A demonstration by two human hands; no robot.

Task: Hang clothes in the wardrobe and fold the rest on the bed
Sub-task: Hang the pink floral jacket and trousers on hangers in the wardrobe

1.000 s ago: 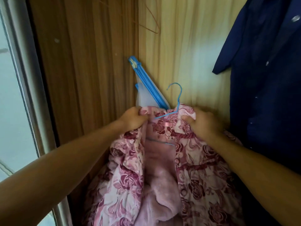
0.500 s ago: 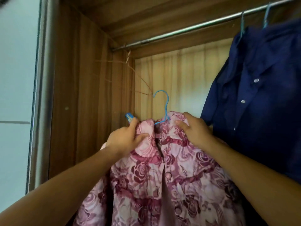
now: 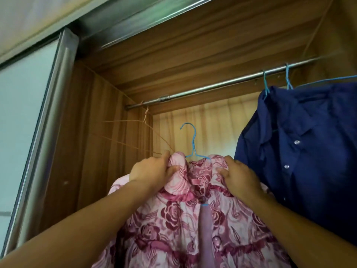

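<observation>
A pink garment with a dark rose print (image 3: 173, 225) hangs on a blue wire hanger (image 3: 192, 144) whose hook points up, well below the metal wardrobe rail (image 3: 212, 88). My left hand (image 3: 152, 171) grips the garment's left shoulder at the collar. My right hand (image 3: 239, 176) grips its right shoulder. The hook is free in the air and touches nothing.
A dark blue buttoned shirt (image 3: 301, 151) hangs from the rail at the right on blue hangers (image 3: 266, 84). The wooden wardrobe side wall (image 3: 92, 151) stands close on the left, beside a sliding door frame (image 3: 48, 113). Thin dry strands (image 3: 139, 132) hang off the rail's left end.
Both hands have lifted the pink garment and its hanger upward inside the wardrobe, and my view has tilted up so the rail and wardrobe top now show.
</observation>
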